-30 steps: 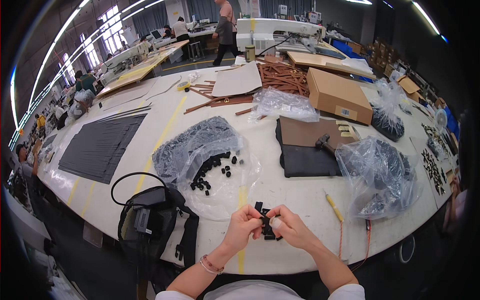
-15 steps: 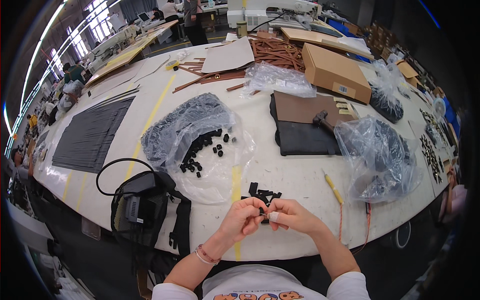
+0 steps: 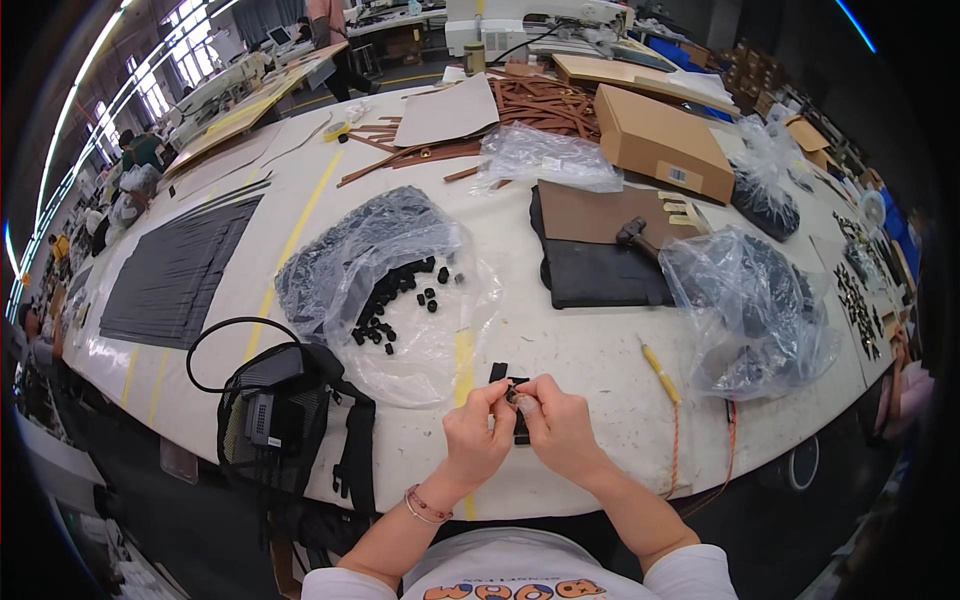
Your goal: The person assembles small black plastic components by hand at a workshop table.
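Note:
At the table's near edge my left hand (image 3: pixel 479 431) and my right hand (image 3: pixel 556 425) meet, thumbs and forefingers pinched together on a small black piece (image 3: pixel 512 396). Its exact kind is too small to make out. Beneath and just beyond my fingers lie short black strips (image 3: pixel 499 371), partly covered by the hands. Ahead to the left, small black cylindrical pieces (image 3: pixel 376 322) spill from an open clear plastic bag (image 3: pixel 400 378), which holds many more of them.
A black mesh bag (image 3: pixel 250 405) with a device stands left. Rightward lie a yellow-handled tool (image 3: pixel 659 372) on a cord, a filled clear bag (image 3: pixel 745 330) and a hammer (image 3: pixel 634 235) on dark sheets (image 3: pixel 600 285). Farther back are a cardboard box (image 3: pixel 660 145), brown straps (image 3: pixel 545 105) and black strips (image 3: pixel 180 270).
Both hands have drawn closer together and turned, with the small black piece still pinched between them. The view has shifted slightly. In the background a person has moved left.

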Available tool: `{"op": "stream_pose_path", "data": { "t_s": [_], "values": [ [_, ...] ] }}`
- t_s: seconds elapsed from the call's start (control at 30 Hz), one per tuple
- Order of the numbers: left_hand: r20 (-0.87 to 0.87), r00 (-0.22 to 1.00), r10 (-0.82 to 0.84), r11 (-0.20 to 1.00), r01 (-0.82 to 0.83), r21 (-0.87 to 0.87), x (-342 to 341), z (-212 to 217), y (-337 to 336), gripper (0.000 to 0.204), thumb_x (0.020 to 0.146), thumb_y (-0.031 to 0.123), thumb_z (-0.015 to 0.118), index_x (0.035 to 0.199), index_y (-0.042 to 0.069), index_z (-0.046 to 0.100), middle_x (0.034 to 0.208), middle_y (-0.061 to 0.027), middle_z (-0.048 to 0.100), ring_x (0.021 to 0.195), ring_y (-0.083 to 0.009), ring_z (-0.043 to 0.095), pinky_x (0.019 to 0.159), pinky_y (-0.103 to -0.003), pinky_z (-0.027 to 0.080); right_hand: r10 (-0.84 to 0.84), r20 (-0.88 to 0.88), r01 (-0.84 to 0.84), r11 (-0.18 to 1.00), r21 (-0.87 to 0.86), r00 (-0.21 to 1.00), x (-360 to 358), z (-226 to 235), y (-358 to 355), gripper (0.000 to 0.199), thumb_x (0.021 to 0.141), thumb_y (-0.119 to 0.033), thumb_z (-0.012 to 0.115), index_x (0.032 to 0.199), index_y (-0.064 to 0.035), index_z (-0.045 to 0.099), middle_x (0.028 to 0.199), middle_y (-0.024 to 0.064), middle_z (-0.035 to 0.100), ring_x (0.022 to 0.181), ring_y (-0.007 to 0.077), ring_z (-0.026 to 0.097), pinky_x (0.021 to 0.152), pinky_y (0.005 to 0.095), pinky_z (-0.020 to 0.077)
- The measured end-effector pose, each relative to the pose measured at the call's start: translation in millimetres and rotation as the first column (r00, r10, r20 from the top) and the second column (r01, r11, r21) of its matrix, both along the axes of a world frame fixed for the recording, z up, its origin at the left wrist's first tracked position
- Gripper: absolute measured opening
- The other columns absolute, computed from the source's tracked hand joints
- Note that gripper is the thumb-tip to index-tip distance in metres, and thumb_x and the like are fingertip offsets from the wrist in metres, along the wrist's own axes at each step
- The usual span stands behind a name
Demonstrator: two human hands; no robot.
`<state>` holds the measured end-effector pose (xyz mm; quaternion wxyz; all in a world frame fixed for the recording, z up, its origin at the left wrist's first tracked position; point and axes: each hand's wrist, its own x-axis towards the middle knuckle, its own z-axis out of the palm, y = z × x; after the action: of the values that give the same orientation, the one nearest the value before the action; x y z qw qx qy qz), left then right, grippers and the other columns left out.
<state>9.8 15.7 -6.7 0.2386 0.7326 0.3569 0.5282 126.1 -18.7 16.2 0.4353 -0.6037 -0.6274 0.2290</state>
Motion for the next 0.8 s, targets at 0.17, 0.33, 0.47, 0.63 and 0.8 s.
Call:
{"op": "stream_pose_path", "data": {
  "t_s": [0.17, 0.33, 0.47, 0.63, 0.8],
  "values": [
    [0.191, 0.980, 0.061, 0.997, -0.067, 0.025, 9.2, 0.8, 2.2, 0.014, 0.075, -0.003, 0.055, 0.089, -0.003, 0.052, 0.073, -0.0098, 0.061, 0.062, -0.0156, 0.062, 0.053, -0.023, 0.049, -0.086, -0.471, 0.094, 0.996, -0.007, 0.878, -19.1, -4.9, 3.8, 0.008, 0.084, -0.006, 0.048, 0.085, 0.0026, 0.049, 0.070, 0.0065, 0.058, 0.058, 0.0068, 0.052, 0.049, 0.0222, 0.0414],
    [0.231, 0.971, -0.068, 0.946, 0.136, -0.294, 1.7, 12.7, 3.8, 0.013, 0.077, -0.007, 0.049, 0.089, -0.005, 0.047, 0.083, -0.0116, 0.061, 0.070, -0.0112, 0.060, 0.065, -0.022, 0.050, -0.075, -0.738, 0.081, 0.996, -0.027, 0.670, -18.2, -13.5, -0.1, 0.008, 0.083, -0.004, 0.049, 0.087, 0.0018, 0.049, 0.074, 0.0037, 0.057, 0.060, 0.0038, 0.049, 0.049, 0.0196, 0.0400],
    [0.305, 0.943, -0.134, 0.858, 0.265, -0.441, -15.9, 16.2, 13.2, 0.013, 0.077, -0.007, 0.049, 0.090, -0.006, 0.047, 0.084, -0.0123, 0.061, 0.071, -0.0104, 0.060, 0.064, -0.022, 0.050, 0.056, -0.410, -0.094, 0.993, -0.072, 0.910, 10.6, 4.2, -1.3, 0.014, 0.075, -0.001, 0.053, 0.089, 0.0029, 0.052, 0.067, 0.0045, 0.056, 0.054, 0.0051, 0.048, 0.048, 0.0203, 0.0396],
    [0.212, 0.926, -0.313, 0.731, 0.377, -0.569, -14.7, 22.3, 7.2, 0.011, 0.077, -0.006, 0.050, 0.088, -0.006, 0.048, 0.076, -0.0099, 0.061, 0.065, -0.0106, 0.060, 0.059, -0.023, 0.051, 0.044, 0.262, -0.145, 0.914, 0.380, 0.964, 15.5, 0.9, 7.5, 0.023, 0.063, -0.002, 0.058, 0.086, -0.0022, 0.056, 0.060, 0.0074, 0.056, 0.046, 0.0180, 0.052, 0.043, 0.0267, 0.0418],
    [0.301, 0.897, -0.324, 0.583, 0.440, -0.683, -17.9, 22.1, 12.7, 0.009, 0.077, -0.003, 0.050, 0.086, -0.005, 0.048, 0.072, -0.0100, 0.060, 0.059, -0.0114, 0.059, 0.052, -0.023, 0.050, 0.074, 0.401, -0.230, 0.905, 0.357, 0.913, 12.0, -1.4, 8.5, 0.020, 0.063, -0.004, 0.058, 0.084, -0.0040, 0.056, 0.059, 0.0074, 0.056, 0.047, 0.0208, 0.053, 0.042, 0.0294, 0.0416]
  ]
}}
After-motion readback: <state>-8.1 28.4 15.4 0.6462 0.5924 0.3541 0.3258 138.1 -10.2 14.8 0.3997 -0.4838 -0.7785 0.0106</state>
